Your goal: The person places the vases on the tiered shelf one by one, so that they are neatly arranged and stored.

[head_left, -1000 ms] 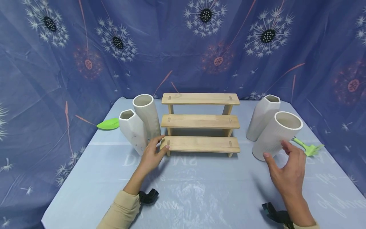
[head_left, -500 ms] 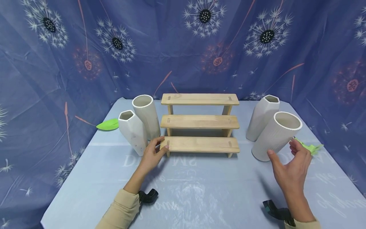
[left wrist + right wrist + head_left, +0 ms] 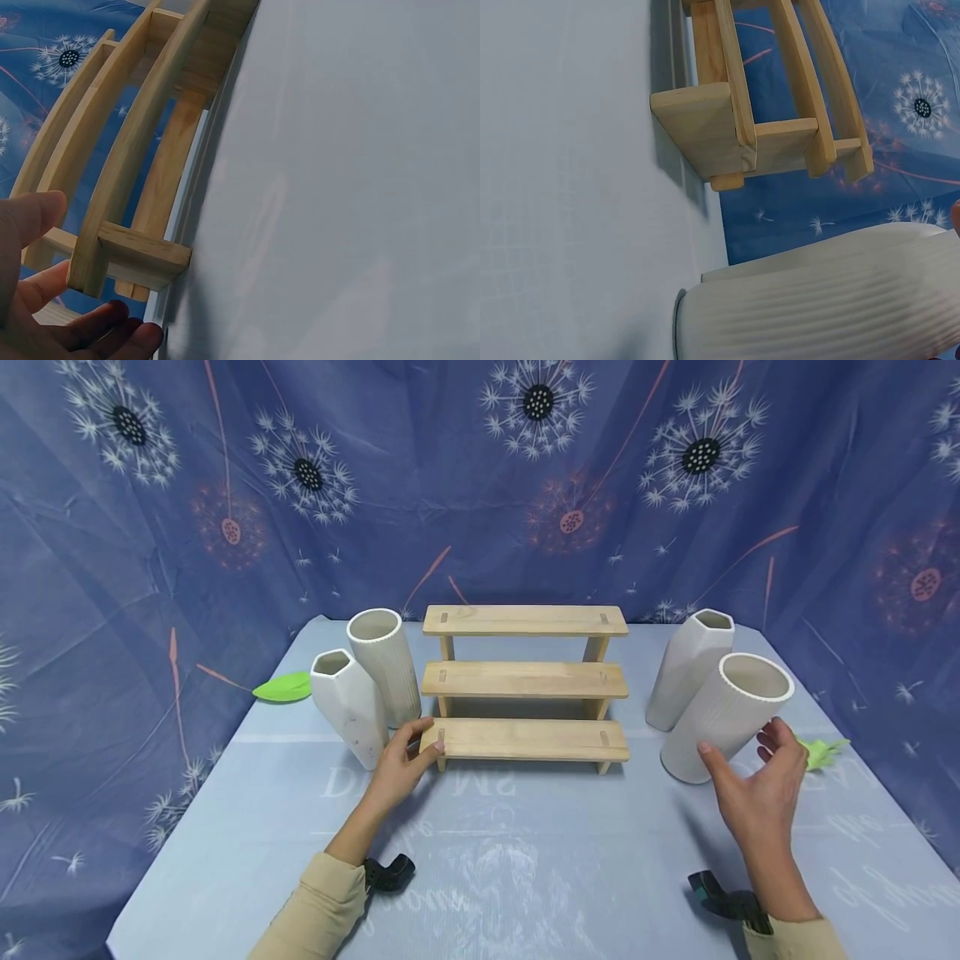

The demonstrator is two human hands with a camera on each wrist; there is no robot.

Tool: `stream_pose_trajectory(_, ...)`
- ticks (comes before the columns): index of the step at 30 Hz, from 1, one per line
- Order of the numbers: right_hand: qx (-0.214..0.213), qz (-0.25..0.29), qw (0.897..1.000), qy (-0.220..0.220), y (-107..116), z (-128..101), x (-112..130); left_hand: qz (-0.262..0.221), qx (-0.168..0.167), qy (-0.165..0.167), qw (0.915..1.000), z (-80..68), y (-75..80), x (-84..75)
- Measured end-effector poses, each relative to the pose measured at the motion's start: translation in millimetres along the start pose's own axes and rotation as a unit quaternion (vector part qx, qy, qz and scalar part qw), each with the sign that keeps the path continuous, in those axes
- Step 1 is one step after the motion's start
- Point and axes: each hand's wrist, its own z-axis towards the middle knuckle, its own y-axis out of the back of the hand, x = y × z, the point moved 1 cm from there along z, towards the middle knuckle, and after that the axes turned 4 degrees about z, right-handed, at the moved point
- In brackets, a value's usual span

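Observation:
A white ribbed vase point(image 3: 723, 722) stands on the table's right side. My right hand point(image 3: 763, 797) is at it, thumb on the near face and curled fingers against its right side; the fingertips are partly hidden. Behind that stands a white faceted vase point(image 3: 686, 672). My left hand point(image 3: 397, 768) touches the left end of the lowest board of a three-tier wooden shelf point(image 3: 525, 739), fingers loose and spread. In the left wrist view its thumb lies above that board point(image 3: 135, 157). Left of the shelf stand another faceted vase point(image 3: 348, 706) and another ribbed vase point(image 3: 390, 672).
A bright green leaf point(image 3: 283, 687) lies at the table's left edge. A green plastic piece point(image 3: 823, 753), partly hidden by my right hand, lies at the right edge. A blue dandelion-print cloth point(image 3: 450, 485) hangs behind the pale blue table point(image 3: 525, 860).
My right hand has shifted right and round the ribbed vase, from its near face to its right side, covering more of the green piece. The left hand, shelf and vases have stayed put.

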Motion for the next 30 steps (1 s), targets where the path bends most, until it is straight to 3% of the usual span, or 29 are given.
stream_pose_trajectory(9, 0.032, 0.007, 0.997, -0.072, -6.0, 10.4, -6.9, -0.017, 0.014, 0.023, 0.9995, 3.1, 0.4, 4.8)
stream_pose_trajectory(12, 0.045, 0.008, 0.995, -0.09, -7.7, 12.4, -8.7, -0.022, 0.013, 0.028, 0.9993, 7.7, -2.1, 17.2)
stream_pose_trajectory(17, 0.053, 0.019, 0.993, -0.099, -9.8, 14.9, -9.9, -0.017, 0.006, 0.029, 0.9994, 13.9, -6.8, 40.2)
stream_pose_trajectory(30, 0.065, 0.051, 0.99, -0.114, -16.5, 21.2, -14.6, -0.043, 0.021, 0.032, 0.9983, 16.6, -9.6, 45.2)
